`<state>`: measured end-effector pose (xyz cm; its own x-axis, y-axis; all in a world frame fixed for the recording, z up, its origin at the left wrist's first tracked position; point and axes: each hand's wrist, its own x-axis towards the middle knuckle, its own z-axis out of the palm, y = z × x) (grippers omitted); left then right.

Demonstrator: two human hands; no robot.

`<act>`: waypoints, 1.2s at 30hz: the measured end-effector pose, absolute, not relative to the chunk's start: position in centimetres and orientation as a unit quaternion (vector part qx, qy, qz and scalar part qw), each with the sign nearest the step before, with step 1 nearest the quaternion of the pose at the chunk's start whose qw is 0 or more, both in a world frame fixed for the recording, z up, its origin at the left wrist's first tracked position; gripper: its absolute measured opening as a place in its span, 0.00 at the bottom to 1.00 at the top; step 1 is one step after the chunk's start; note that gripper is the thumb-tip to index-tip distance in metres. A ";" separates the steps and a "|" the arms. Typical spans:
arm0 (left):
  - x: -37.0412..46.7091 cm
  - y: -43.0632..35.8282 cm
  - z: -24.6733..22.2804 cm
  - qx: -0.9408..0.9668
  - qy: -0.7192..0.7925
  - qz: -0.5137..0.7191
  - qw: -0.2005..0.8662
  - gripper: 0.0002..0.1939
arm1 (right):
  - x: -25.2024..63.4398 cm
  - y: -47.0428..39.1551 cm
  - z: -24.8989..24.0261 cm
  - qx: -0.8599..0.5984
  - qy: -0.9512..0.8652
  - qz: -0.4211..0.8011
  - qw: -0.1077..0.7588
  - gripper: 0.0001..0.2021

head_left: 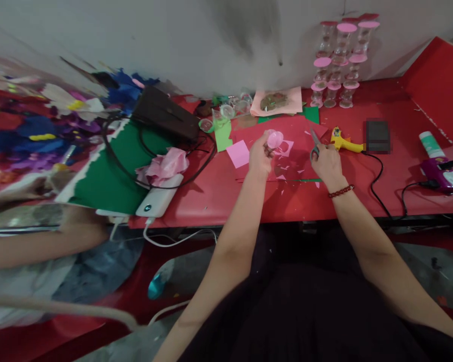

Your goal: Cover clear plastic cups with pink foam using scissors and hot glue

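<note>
Over the red sheet on the table, my left hand [261, 155] grips a small round cup with a pink disc [275, 139] at its end. To the right, my right hand [326, 162] is closed on scissors [315, 142], their blades pointing up and away from me. Between and below the hands lie pink paper scraps [286, 148], one with a cut-out hole. A pink paper square [238, 153] rests just left of my left hand. Beyond my right hand is a yellow glue gun [347, 144].
Stacked clear cups with pink discs [335, 75] stand at the back. A white power bank [159, 200] and green board [101, 173] lie left, near another person's arm. A purple power socket [443, 176] and cables are at right; a red panel [441, 90] leans behind.
</note>
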<state>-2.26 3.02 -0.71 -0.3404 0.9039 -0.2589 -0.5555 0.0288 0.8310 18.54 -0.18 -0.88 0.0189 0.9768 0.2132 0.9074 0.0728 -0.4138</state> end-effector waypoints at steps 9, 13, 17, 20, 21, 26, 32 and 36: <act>-5.7 -2.1 -2.0 0.214 0.481 0.763 0.375 0.19 | 19.0 0.6 -2.3 -0.655 -0.722 0.033 0.218 0.20; -6.8 -2.3 -2.3 0.174 0.476 0.798 0.326 0.18 | 19.1 0.8 -2.6 -0.652 -0.722 0.012 0.231 0.20; -6.5 -1.9 -2.3 0.161 0.444 0.793 0.385 0.19 | 19.5 0.5 -2.1 -0.662 -0.717 0.007 0.220 0.20; -5.8 -2.2 -2.2 0.169 0.411 0.776 0.448 0.21 | 19.7 -0.3 -0.8 -0.666 -0.711 -0.016 0.224 0.19; -5.5 -2.3 -2.1 0.173 0.398 0.773 0.462 0.22 | 19.6 -0.6 -0.2 -0.664 -0.710 -0.030 0.233 0.19; -3.3 -2.0 -1.2 0.207 0.340 0.750 0.528 0.17 | 18.2 -0.7 2.3 -0.598 -0.744 0.013 0.297 0.16; -0.2 -0.7 0.0 0.282 0.323 0.687 0.586 0.08 | 14.9 -0.1 2.6 -0.477 -0.748 0.170 0.429 0.17; -0.1 -1.4 -0.8 0.352 0.340 0.670 0.559 0.14 | 14.1 -0.1 1.1 -0.425 -0.770 0.217 0.424 0.22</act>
